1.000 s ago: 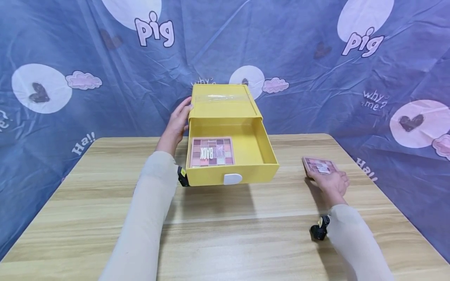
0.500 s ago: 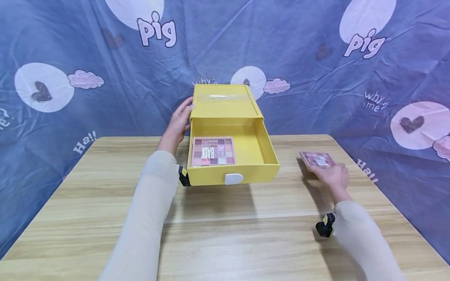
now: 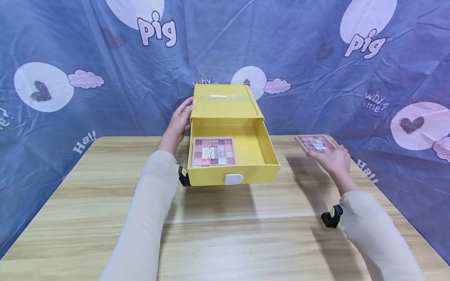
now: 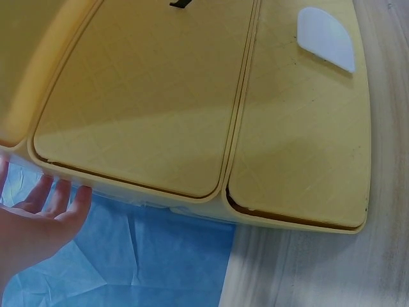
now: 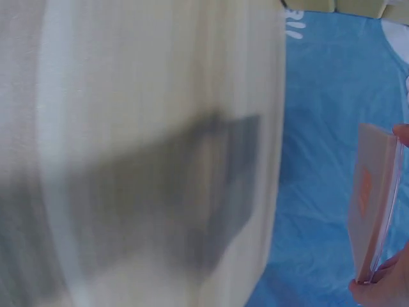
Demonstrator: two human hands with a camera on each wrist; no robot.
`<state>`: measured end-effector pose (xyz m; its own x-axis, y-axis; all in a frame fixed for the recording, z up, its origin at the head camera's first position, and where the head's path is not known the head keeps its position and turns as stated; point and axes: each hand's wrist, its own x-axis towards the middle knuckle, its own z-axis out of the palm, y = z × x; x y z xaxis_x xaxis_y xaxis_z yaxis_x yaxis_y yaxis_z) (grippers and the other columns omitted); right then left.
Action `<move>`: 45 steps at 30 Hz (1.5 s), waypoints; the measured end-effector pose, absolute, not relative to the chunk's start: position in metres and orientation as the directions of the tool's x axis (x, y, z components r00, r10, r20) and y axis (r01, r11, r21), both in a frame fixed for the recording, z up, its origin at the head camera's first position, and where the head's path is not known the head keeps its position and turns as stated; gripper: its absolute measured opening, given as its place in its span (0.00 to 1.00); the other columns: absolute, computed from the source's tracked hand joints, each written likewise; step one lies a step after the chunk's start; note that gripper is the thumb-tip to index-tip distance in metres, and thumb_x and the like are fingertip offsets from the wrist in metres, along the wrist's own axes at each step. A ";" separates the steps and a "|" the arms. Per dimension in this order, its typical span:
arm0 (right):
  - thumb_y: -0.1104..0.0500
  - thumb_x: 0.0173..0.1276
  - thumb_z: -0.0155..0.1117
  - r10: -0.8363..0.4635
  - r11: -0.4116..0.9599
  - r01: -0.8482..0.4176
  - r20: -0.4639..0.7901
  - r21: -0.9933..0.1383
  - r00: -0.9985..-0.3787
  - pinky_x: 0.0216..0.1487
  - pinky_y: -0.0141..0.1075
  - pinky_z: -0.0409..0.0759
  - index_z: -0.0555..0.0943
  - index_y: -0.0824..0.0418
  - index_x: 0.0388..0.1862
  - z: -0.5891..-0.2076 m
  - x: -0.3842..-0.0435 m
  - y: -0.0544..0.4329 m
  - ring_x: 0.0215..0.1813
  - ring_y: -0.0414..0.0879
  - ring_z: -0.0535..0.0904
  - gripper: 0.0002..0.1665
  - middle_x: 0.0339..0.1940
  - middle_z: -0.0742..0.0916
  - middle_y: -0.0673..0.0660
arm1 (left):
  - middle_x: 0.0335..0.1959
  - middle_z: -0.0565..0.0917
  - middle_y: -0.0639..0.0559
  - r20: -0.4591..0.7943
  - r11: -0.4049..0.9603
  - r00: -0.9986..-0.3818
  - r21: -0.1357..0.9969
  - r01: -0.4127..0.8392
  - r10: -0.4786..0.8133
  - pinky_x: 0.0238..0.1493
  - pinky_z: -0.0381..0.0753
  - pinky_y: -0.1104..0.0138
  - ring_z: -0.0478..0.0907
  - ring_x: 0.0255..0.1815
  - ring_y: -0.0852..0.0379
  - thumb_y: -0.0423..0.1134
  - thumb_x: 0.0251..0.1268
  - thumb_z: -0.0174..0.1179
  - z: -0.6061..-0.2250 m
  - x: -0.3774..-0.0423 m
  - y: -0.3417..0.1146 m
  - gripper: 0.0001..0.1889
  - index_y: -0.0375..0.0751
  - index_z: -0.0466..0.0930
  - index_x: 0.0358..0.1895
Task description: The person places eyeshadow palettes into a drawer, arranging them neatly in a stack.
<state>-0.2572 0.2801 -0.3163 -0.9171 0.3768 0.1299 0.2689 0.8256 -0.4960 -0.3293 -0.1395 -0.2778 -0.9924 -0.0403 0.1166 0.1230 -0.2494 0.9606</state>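
A yellow drawer box (image 3: 225,106) stands towards the back with its top drawer (image 3: 216,174) pulled out. Inside that drawer, on the left, lies an eyeshadow palette (image 3: 213,151) with a clear lid and pink rim. My left hand (image 3: 177,127) lies along the box's left side; its fingertips (image 4: 80,198) touch the side wall in the left wrist view. A second eyeshadow palette (image 3: 314,143) is pinched by its edges in my right hand (image 3: 334,160), held up over the table's right side. Its pale back (image 5: 374,192) shows in the right wrist view.
The wooden table (image 3: 105,218) has rounded far corners. Behind it hangs a blue printed cloth (image 3: 302,47). Lower drawer fronts (image 4: 140,96) of the box, one with a white pull tab (image 4: 326,38), show in the left wrist view. Black wrist cameras (image 3: 332,217) sit on both wrists.
My right hand has lifted the palette off the table, up and slightly to the left, and its shadow has spread. The left hand and the drawer box have stayed in place.
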 end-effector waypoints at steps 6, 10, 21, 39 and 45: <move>0.36 0.41 0.63 0.358 0.840 0.226 0.190 -0.493 -0.914 0.47 0.53 0.62 0.55 0.84 0.53 -0.299 -0.256 0.275 0.47 0.68 0.63 0.60 0.44 0.67 0.77 | 0.52 0.70 0.49 0.119 -0.257 -0.992 0.958 0.126 -0.040 0.43 0.64 0.62 0.67 0.49 0.56 0.43 0.58 0.51 -0.279 -0.330 -0.140 0.24 0.55 0.64 0.60; 0.36 0.41 0.63 0.331 0.855 0.196 0.214 -0.479 -0.919 0.46 0.54 0.63 0.57 0.83 0.52 -0.288 -0.256 0.271 0.46 0.68 0.64 0.58 0.43 0.68 0.77 | 0.52 0.71 0.48 0.123 -0.254 -0.992 0.959 0.129 -0.039 0.43 0.64 0.62 0.67 0.48 0.56 0.42 0.58 0.51 -0.279 -0.330 -0.139 0.24 0.54 0.64 0.60; 0.37 0.43 0.64 0.259 0.866 0.110 0.249 -0.488 -0.933 0.45 0.55 0.62 0.56 0.82 0.52 -0.257 -0.251 0.257 0.45 0.68 0.63 0.57 0.43 0.67 0.76 | 0.53 0.70 0.49 0.124 -0.242 -0.992 0.962 0.128 -0.031 0.45 0.63 0.60 0.66 0.50 0.55 0.43 0.59 0.51 -0.278 -0.330 -0.140 0.24 0.55 0.63 0.61; 0.36 0.44 0.62 0.174 0.855 -0.019 0.323 -0.518 -0.930 0.36 0.51 0.64 0.61 0.74 0.49 -0.219 -0.239 0.231 0.38 0.61 0.65 0.49 0.38 0.70 0.67 | 0.53 0.70 0.48 0.127 -0.238 -0.992 0.963 0.129 -0.027 0.46 0.64 0.60 0.66 0.50 0.55 0.43 0.59 0.51 -0.279 -0.332 -0.141 0.24 0.55 0.63 0.61; 0.37 0.43 0.63 0.136 0.856 -0.068 0.350 -0.513 -0.927 0.36 0.51 0.64 0.62 0.72 0.48 -0.208 -0.236 0.218 0.37 0.61 0.66 0.47 0.36 0.71 0.65 | 0.51 0.71 0.47 0.129 -0.248 -0.991 0.960 0.132 -0.031 0.45 0.65 0.60 0.67 0.50 0.55 0.43 0.59 0.50 -0.279 -0.332 -0.141 0.23 0.54 0.64 0.60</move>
<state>-0.2362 0.2180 -0.2077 -0.9269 0.1361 0.3497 -0.0680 0.8555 -0.5133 -0.3322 -0.1412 -0.2792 -0.9912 -0.0310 0.1288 0.1325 -0.2480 0.9597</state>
